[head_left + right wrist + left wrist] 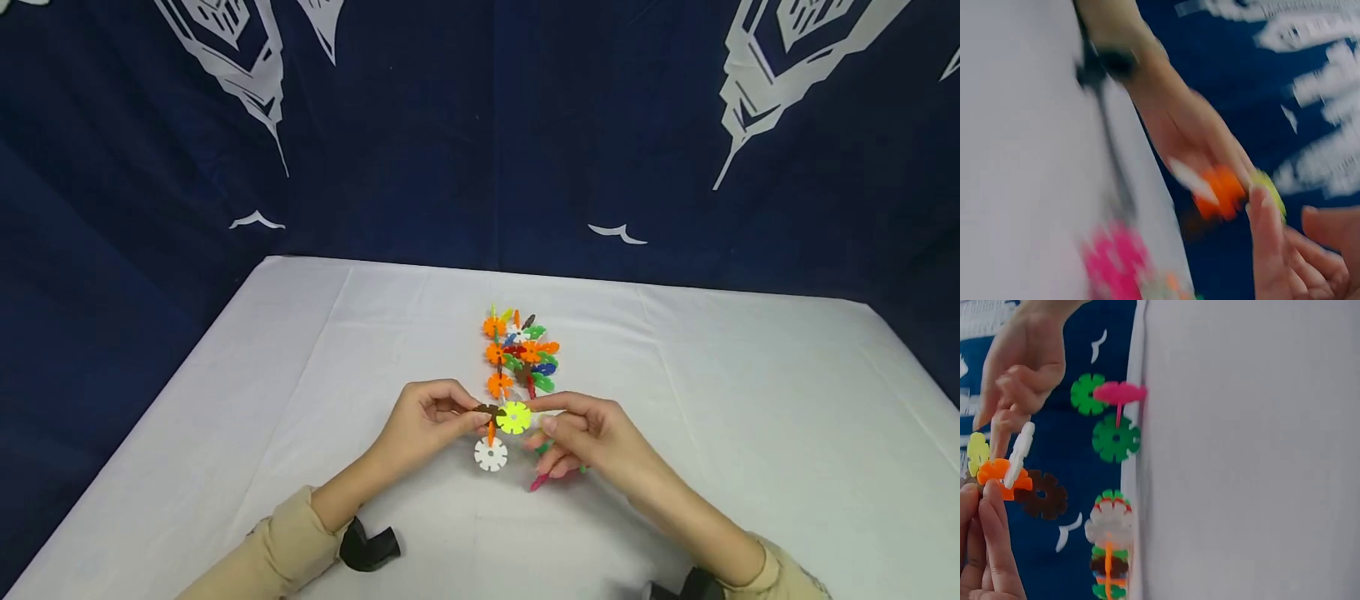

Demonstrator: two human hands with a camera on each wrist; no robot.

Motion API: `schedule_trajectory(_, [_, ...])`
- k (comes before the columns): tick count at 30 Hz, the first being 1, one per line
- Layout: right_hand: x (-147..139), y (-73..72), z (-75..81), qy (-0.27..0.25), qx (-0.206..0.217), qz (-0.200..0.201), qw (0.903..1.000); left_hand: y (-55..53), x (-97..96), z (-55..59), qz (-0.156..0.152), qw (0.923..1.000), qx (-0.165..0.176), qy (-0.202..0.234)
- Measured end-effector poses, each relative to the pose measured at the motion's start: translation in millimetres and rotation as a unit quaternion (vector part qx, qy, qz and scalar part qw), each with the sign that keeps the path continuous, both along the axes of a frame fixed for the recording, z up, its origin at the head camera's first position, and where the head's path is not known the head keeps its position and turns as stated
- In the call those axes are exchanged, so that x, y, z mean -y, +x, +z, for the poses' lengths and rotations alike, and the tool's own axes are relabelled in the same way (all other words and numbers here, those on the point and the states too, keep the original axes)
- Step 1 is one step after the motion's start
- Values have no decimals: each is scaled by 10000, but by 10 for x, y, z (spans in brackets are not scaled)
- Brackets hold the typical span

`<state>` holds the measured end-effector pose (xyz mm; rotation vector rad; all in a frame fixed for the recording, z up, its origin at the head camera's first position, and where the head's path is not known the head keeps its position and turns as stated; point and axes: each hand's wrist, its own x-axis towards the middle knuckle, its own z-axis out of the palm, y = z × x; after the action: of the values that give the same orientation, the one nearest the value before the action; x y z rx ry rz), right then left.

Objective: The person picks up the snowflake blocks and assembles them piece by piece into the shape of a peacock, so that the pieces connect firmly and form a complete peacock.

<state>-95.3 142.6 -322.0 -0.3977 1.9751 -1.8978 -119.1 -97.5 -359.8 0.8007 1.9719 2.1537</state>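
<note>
Close over the table, my left hand (431,421) pinches a small chain of notched plastic discs between thumb and fingers. The chain has a brown disc (490,411) at the fingertips, a yellow disc (514,417) beside it, an orange disc (1005,478) seen edge-on in the head view, and a white disc (491,454) hanging lowest. My right hand (588,433) touches the yellow disc's edge with an extended index finger, its thumb apart from the disc. Under the right hand lies a small group with a pink disc (1120,393) and green discs (1115,438), partly hidden in the head view.
Behind the hands stands a larger structure of colourful joined discs (528,354). A white cloth covers the table (360,325), with a dark blue printed curtain (450,150) behind it. Black straps (367,546) sit near the sleeves.
</note>
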Motion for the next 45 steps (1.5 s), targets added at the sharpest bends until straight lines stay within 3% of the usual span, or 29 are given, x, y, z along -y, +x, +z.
schedule_trajectory(3, [-198, -299, -31, 515, -294, -258, 9979, -65, 65, -21, 178, 9992, 300, 168])
schedule_trajectory(8, [-392, -783, -311, 965, -324, -1019, 9896, -150, 158, -73, 475, 9979, 445, 46])
schedule_trajectory(11, [-403, -962, -470, 1231, -379, -1136, 9851, -207, 206, -99, 580, 9976, 355, -143])
schedule_trajectory(15, [-334, -1118, -563, 1832, -825, -1169, 9726, -289, 274, -128, 734, 9960, 348, -370])
schedule_trajectory(21, [-281, -1196, -599, 2574, -1326, -1175, 9499, -350, 323, -190, 531, 9916, 449, -1091])
schedule_trajectory(26, [-269, -1188, -617, 2686, -1641, -1210, 9414, -369, 353, -232, 278, 9865, 551, -1517])
schedule_trajectory(30, [-256, -1186, -631, 2761, -1908, -1182, 9345, -383, 372, -241, 201, 9853, 407, -1649])
schedule_trajectory(41, [-243, -1213, -677, 2846, -2245, -1126, 9252, -436, 361, -208, 196, 9782, -140, -2064])
schedule_trajectory(45, [-244, -1210, -675, 2824, -2252, -1112, 9259, -552, 323, -156, 555, 9727, -330, -2231])
